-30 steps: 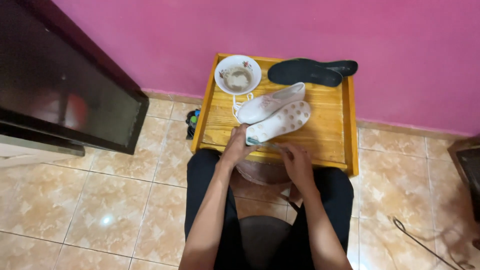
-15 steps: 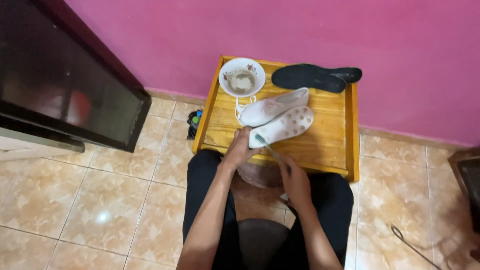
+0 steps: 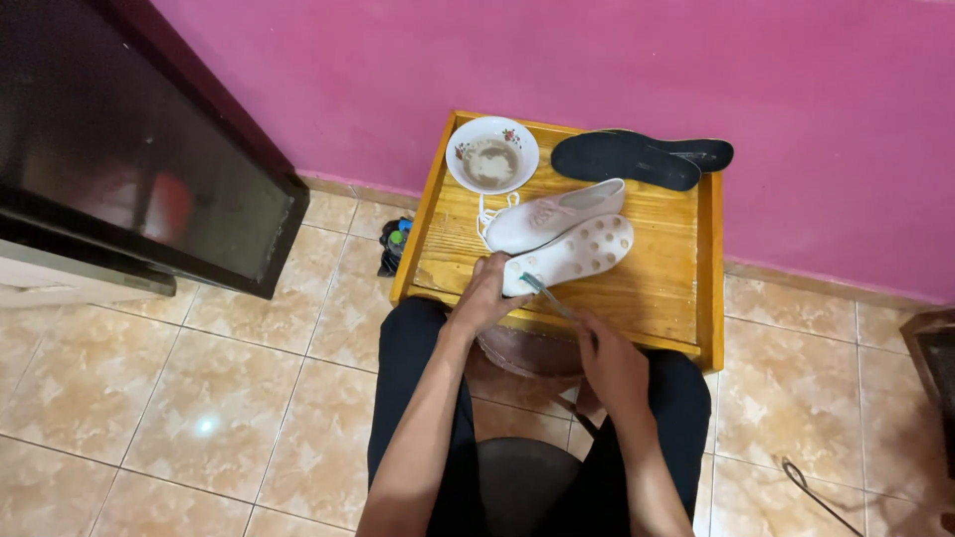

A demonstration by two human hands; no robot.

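Your left hand [image 3: 484, 294] is clamped on the heel end of the white shoe [image 3: 569, 255], which lies sole-up on the wooden table [image 3: 657, 298], its far end touching a second white shoe [image 3: 553, 213]. A second ago your right hand [image 3: 609, 358] sat low against the table edge; now it is closed around a thin brush [image 3: 545, 294] (the head is too small to make out clearly) whose tip has come up to the heel of the sole. So the scrubbing appears to be under way. The bowl [image 3: 492, 153] of murky liquid and the dark insoles [image 3: 637, 157] have stayed at the back of the table.
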